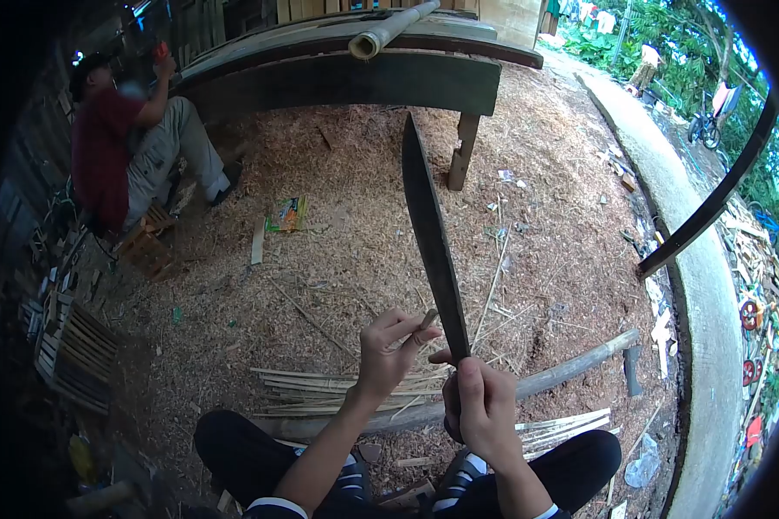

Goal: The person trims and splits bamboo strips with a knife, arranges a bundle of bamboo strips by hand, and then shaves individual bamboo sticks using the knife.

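Note:
A long dark machete points up and slightly left, its blade raised above the ground. My right hand is closed around its lower end. Left of the blade, my left hand pinches a small, light brown piece, which looks like a bit of bamboo or wood. Below my hands a long pole lies across the ground in front of my feet. Thin split strips are spread beside the pole, partly hidden behind my left arm.
A person in a dark red shirt sits at the upper left. A wooden bench holds a bamboo pole. Wood shavings cover the ground. A slatted wooden piece lies left; a concrete strip runs along the right.

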`<state>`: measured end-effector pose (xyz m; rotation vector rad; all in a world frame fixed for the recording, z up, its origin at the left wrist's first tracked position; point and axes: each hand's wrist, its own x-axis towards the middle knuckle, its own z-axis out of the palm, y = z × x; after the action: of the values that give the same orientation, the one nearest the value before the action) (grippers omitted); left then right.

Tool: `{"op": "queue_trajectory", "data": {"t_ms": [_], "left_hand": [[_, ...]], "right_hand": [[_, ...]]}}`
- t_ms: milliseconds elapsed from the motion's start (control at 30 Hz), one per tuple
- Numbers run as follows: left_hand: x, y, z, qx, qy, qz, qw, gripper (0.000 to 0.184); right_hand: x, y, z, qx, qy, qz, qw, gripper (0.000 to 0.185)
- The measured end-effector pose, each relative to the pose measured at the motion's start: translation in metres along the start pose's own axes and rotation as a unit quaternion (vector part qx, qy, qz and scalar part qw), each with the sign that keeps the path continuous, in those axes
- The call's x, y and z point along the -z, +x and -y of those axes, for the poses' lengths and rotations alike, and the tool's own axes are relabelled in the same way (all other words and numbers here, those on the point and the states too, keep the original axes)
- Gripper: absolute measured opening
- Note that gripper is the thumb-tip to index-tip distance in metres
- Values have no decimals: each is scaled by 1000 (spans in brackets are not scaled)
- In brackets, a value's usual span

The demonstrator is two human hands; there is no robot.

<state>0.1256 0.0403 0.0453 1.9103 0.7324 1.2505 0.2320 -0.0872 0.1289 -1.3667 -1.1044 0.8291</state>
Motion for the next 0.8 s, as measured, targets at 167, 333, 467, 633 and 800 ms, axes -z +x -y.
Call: {"op": "queue_trajectory", "data": {"t_ms": [167, 333, 467, 633, 800], "left_hand": [[-2, -4, 7, 11, -8, -2, 1000, 16], [-2, -10, 16, 34, -38, -2, 999, 20], [16, 3, -9, 14, -10, -24, 1000, 21], [33, 21, -30, -23, 48, -16, 998, 21], [31, 25, -31, 40, 30, -31, 998, 17]], "right_hand": [[1, -3, 9, -41, -39, -22, 998, 30], [5, 1, 10, -57, -40, -25, 997, 29], [4, 6, 10, -2, -91, -10, 996, 43], [3, 19, 31, -22, -145, 8, 989, 36], [4, 26, 40, -30, -178, -4, 983, 32]]}}
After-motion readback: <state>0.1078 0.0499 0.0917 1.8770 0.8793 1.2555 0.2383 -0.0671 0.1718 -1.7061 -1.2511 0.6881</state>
